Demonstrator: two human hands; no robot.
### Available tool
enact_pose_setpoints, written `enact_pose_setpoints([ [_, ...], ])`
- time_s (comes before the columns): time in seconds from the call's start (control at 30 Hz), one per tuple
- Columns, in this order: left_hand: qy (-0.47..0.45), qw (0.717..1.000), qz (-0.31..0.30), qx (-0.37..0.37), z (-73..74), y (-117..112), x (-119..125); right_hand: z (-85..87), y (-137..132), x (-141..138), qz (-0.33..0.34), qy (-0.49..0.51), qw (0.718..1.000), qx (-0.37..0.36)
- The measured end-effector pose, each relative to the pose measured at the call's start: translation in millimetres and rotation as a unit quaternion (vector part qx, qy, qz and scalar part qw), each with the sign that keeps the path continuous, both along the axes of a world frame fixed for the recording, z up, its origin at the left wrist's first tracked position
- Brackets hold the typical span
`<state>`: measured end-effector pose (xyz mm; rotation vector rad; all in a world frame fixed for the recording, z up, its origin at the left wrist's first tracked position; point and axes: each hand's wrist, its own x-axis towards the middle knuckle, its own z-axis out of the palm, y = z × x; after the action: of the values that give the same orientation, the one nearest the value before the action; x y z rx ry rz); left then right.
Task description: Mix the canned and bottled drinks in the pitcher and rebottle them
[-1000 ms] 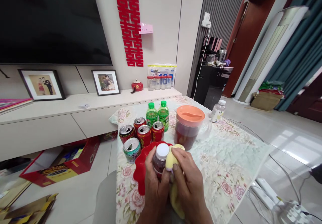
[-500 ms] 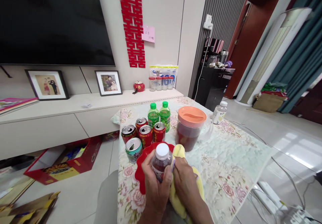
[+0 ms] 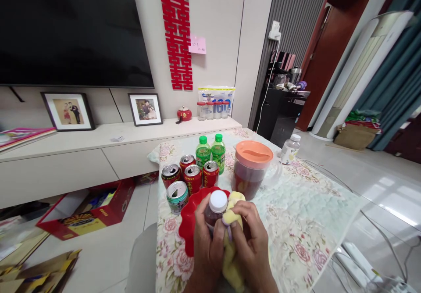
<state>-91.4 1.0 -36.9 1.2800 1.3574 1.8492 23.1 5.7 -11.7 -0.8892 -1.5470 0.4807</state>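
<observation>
My left hand [image 3: 205,244] is wrapped round a small bottle with a white cap [image 3: 217,206] and dark contents, held upright over a red scalloped dish [image 3: 189,225]. My right hand [image 3: 251,247] presses a yellow cloth [image 3: 233,258] against the bottle's right side, fingers closed on the cloth. Both hands are low in the middle of the view, above the near end of a table with a floral cloth [image 3: 296,223].
Several opened drink cans [image 3: 192,179] and two green bottles [image 3: 210,151] stand behind the dish. A pitcher with an orange lid [image 3: 251,168] holds dark liquid. A small clear bottle [image 3: 290,149] stands at the far right corner. A red box [image 3: 85,212] lies on the floor at left.
My right hand has slid the yellow cloth back up along the bottle's side toward the cap. The view has drifted slightly left and down.
</observation>
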Motion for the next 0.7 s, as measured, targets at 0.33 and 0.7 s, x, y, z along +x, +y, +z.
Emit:
enact_pose_setpoints([
  [0.33,0.041,0.998,0.039,0.006,-4.9,2,-5,-18.6,10,0,-0.028,-0.084,0.988,-0.127],
  [0.7,0.005,1.0,0.006,-0.018,-0.2,-1,-1,13.0,-3,7,0.034,0.017,0.998,-0.046],
])
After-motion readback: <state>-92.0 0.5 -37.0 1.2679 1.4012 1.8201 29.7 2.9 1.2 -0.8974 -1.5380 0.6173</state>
